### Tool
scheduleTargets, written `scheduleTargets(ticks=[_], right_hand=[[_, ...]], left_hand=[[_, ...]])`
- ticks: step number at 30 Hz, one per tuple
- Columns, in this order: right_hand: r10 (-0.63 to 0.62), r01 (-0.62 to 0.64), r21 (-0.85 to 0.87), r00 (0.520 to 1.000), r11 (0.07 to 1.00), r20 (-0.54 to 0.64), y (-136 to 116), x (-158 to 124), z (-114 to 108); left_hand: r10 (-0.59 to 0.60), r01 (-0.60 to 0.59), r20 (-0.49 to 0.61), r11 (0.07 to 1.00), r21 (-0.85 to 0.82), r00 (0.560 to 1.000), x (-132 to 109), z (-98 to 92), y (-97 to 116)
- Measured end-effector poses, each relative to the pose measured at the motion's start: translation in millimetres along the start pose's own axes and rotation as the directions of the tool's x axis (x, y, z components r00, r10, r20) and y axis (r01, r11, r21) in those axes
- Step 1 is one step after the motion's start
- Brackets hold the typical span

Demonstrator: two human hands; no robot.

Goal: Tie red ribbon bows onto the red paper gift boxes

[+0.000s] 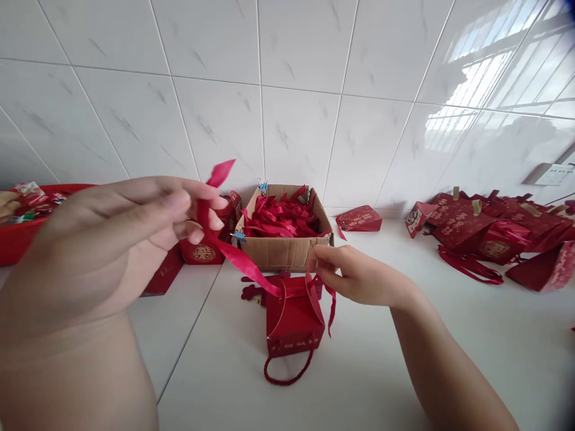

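Two-handed: holding a red ribbon point(244, 263) in left hand point(130, 233), with right hand point(359, 274) narrow at top of red box point(294, 320), just below; cannot tell exactly what is pinched there.

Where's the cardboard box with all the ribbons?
In the head view, the cardboard box sits mid-picture, near the tiled wall, just beyond the red gift box.

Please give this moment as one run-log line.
left hand: holds ribbon | right hand: at gift box top, grip unclear | cardboard box: behind, holds more ribbons
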State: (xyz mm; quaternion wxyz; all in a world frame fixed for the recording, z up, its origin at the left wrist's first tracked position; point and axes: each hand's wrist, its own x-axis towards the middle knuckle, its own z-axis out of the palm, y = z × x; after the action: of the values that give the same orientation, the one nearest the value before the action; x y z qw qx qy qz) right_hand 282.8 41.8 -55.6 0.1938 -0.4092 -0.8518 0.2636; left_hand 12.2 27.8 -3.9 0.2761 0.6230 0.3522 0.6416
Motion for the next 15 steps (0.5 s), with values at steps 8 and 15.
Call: scheduleTargets(ticks=[8, 15], right_hand=[[0.054, -0.024, 0.224, 0.990, 0.974, -0.132, -1.6, -3.6, -7.1], [0.161, -0.154, -0.120, 0.986, 0.981, 0.049, 3.6, -29.6, -29.3]], left_hand=[[0.013, -0.031, 0.177, 0.995, 0.099, 0.984, -5.9, 6.7, 3.7], [0.035, -0.047, 0.100, 0.993, 0.111, 0.994, -6.3, 8.9, 7.7]])
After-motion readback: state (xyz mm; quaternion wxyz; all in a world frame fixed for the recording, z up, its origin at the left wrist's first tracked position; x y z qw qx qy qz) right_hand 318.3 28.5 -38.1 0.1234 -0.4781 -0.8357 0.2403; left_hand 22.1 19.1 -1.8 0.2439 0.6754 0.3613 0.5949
